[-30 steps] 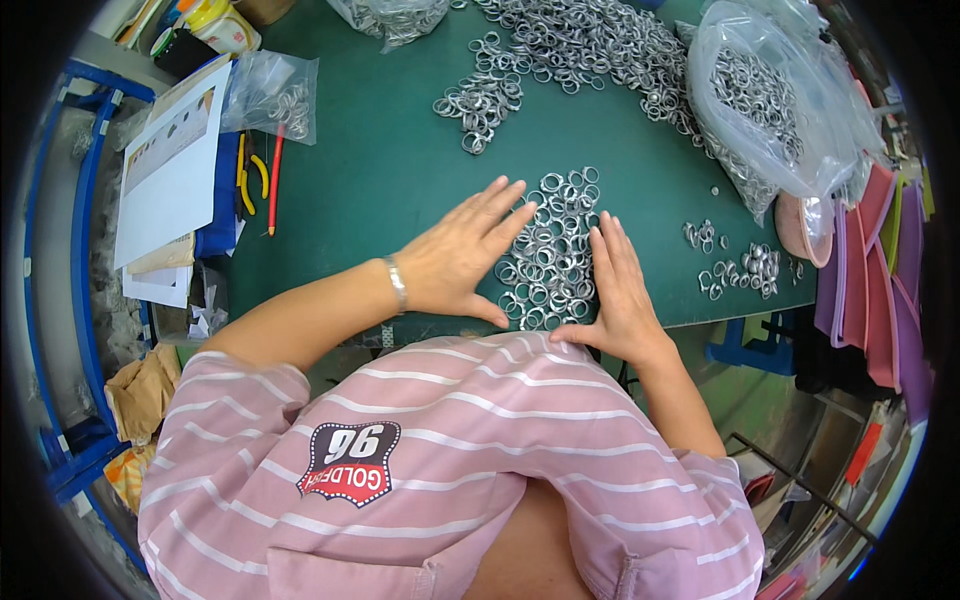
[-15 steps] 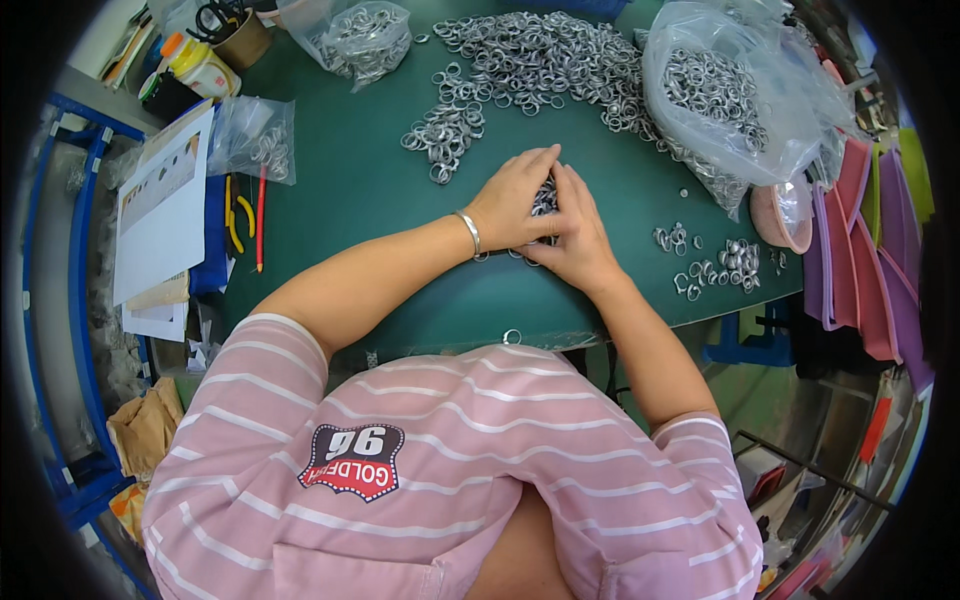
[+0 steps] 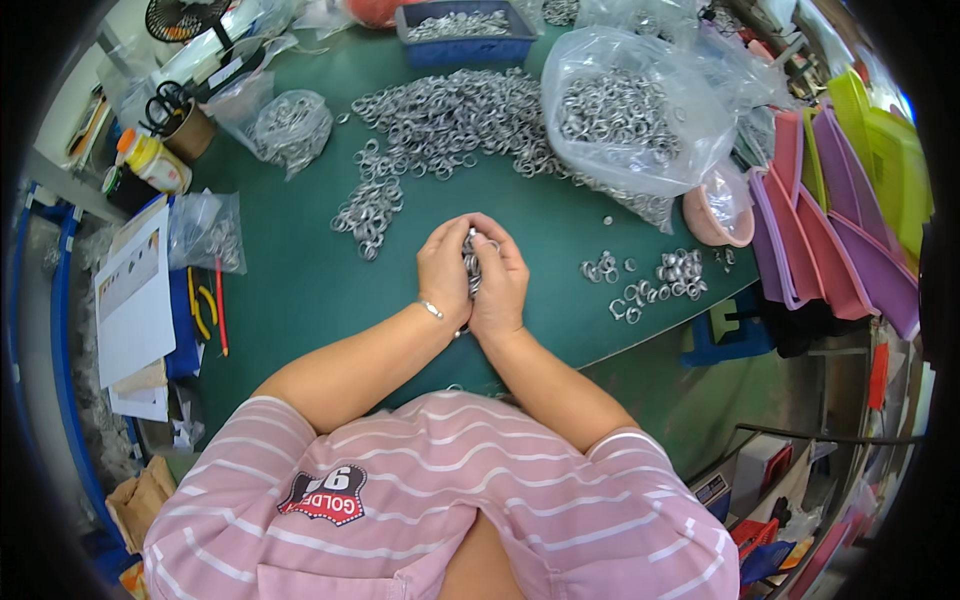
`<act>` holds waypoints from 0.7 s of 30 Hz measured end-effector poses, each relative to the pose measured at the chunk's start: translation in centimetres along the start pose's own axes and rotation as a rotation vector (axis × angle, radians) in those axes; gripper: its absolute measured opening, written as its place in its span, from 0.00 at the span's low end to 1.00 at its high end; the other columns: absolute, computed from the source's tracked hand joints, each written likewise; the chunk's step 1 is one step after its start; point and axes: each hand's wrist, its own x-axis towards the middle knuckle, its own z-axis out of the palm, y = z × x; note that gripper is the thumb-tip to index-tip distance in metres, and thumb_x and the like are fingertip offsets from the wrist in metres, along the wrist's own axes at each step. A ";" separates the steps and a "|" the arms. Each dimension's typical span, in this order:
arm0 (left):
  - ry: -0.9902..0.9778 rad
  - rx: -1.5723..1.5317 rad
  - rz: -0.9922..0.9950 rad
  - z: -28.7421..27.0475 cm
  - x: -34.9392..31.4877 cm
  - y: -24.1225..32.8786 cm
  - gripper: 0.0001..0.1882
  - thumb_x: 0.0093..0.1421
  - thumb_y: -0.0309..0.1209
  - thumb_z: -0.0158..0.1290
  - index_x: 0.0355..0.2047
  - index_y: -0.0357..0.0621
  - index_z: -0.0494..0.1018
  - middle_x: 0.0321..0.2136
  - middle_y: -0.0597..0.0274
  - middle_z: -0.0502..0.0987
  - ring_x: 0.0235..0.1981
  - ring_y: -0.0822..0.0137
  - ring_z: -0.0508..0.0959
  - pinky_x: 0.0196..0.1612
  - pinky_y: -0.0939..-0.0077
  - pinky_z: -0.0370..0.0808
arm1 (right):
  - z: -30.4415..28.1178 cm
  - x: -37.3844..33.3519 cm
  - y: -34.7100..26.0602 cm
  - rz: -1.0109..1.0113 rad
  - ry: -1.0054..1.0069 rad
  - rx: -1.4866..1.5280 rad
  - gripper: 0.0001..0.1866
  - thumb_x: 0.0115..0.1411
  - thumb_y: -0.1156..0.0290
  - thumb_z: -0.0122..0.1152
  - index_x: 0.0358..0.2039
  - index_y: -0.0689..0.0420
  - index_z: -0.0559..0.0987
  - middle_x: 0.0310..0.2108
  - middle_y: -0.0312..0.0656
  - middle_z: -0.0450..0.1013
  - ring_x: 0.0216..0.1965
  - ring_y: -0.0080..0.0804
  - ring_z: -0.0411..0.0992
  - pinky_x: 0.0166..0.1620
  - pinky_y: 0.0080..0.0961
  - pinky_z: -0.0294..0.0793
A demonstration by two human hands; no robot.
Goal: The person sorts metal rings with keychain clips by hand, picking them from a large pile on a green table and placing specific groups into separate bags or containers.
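Observation:
My left hand [image 3: 440, 270] and my right hand [image 3: 504, 288] are cupped together over the near middle of the table. Pressed between the palms is a bunch of silver metal rings [image 3: 472, 262], partly hidden by the fingers. A long heap of similar rings [image 3: 440, 122] lies beyond, and its near-left end, a smaller clump of rings [image 3: 368, 212], comes closest to the left hand. To the right of the hands, a scattered group of rings [image 3: 680, 274] rests near the table edge.
A clear plastic bag of rings [image 3: 625, 150] stands at the back right, beside a pink bowl [image 3: 712, 230] and colourful plastic bins [image 3: 830, 225]. At the back are a blue tray [image 3: 470, 50] and a smaller bag [image 3: 290, 130]. Pliers [image 3: 205, 305], a red pencil [image 3: 221, 320] and papers [image 3: 135, 300] lie left.
The view has shifted, showing more of the table's far side. My hands have turned from lying over the rings to standing upright, palms facing, with the rings gathered between them.

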 end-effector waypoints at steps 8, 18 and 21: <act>-0.304 -0.054 0.200 13.2 -0.6 5.0 0.13 0.65 0.34 0.47 0.42 0.38 0.75 0.39 0.60 0.77 0.42 0.70 0.75 0.46 0.75 0.72 | 2.8 4.9 -13.2 -0.575 0.062 -0.329 0.12 0.57 0.79 0.61 0.42 0.66 0.79 0.44 0.43 0.76 0.47 0.29 0.72 0.52 0.26 0.70; -0.252 0.472 0.613 18.2 8.9 8.2 0.14 0.60 0.33 0.54 0.40 0.36 0.78 0.33 0.61 0.80 0.34 0.70 0.76 0.39 0.72 0.73 | -2.4 12.6 -21.3 -1.063 -0.066 -0.910 0.10 0.57 0.76 0.58 0.39 0.62 0.80 0.38 0.44 0.78 0.42 0.32 0.75 0.49 0.25 0.71; -0.237 0.609 0.754 9.8 8.8 9.8 0.12 0.60 0.33 0.55 0.38 0.37 0.78 0.31 0.64 0.79 0.33 0.74 0.75 0.37 0.77 0.72 | -3.0 6.2 -15.6 -0.680 -0.700 -1.181 0.11 0.61 0.74 0.56 0.43 0.62 0.79 0.47 0.49 0.75 0.51 0.41 0.73 0.54 0.30 0.70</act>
